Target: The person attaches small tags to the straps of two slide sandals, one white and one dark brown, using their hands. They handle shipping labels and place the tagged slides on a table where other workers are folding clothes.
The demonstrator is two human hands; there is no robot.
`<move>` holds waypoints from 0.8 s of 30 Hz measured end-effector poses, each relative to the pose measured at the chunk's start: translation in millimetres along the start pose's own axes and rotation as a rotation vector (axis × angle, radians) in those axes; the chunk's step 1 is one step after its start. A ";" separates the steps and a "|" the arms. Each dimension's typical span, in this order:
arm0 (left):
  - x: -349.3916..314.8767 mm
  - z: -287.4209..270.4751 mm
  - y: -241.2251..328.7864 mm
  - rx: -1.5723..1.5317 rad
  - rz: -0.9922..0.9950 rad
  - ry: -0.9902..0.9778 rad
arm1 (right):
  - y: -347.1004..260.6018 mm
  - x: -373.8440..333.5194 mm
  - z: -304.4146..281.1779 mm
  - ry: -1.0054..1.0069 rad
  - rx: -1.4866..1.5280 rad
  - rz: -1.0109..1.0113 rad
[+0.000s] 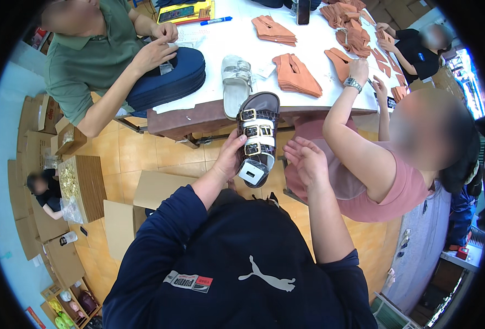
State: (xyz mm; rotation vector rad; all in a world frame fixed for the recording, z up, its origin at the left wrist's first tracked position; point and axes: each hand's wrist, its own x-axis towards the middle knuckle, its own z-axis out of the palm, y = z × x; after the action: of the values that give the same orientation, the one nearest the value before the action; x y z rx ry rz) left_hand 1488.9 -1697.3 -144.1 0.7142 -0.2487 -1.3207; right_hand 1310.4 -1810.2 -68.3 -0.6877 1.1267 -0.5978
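Note:
My left hand (230, 159) grips the side of a dark brown sandal (262, 122) with several buckled straps in dark and white. The sandal is tilted up in front of me, and a white tag (250, 173) in clear plastic lies at its near end. To the right of the sandal, my right hand (306, 160) is raised, palm turned up, fingers apart and holding nothing. Just beyond the held sandal, a pale sandal (236, 82) rests at the edge of the white-covered table (215, 101).
Stacked orange pieces (297, 75) and a blue marker (216, 21) lie on the table. One person at left handles dark blue curved pieces (168, 79); a person in pink sits close on my right. An open cardboard box (160, 189) stands at my left.

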 end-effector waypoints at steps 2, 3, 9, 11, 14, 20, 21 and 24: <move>1.2 -1.0 -0.5 -0.004 0.002 -0.002 | 3.0 3.2 -4.4 -0.059 0.088 0.030; 1.4 -1.7 -0.9 -0.005 0.008 -0.010 | 4.4 4.1 -6.1 -0.058 0.120 0.057; -0.3 -4.3 -1.8 -0.002 0.018 0.010 | 10.1 2.2 -6.4 -0.189 0.159 -0.067; -0.9 -3.4 -1.0 -0.002 0.027 0.017 | 11.5 2.0 -4.1 -0.157 0.125 -0.086; -2.1 -0.8 0.3 -0.016 0.037 0.045 | 13.1 3.2 -1.3 -0.122 0.062 -0.106; -5.5 -2.2 0.7 -0.066 0.087 0.021 | 17.9 1.0 -2.9 -0.042 -0.069 -0.015; -5.8 -4.5 0.8 -0.094 0.083 0.021 | 20.5 0.0 -2.9 -0.036 -0.105 -0.013; -7.5 -13.0 1.1 -0.154 0.097 0.014 | 31.2 -2.2 -1.3 -0.035 -0.224 -0.043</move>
State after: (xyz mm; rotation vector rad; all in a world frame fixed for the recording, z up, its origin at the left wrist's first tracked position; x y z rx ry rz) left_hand 1495.0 -1685.8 -151.7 0.5743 -0.1668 -1.2277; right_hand 1311.1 -1788.5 -90.8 -0.9133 1.1592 -0.4978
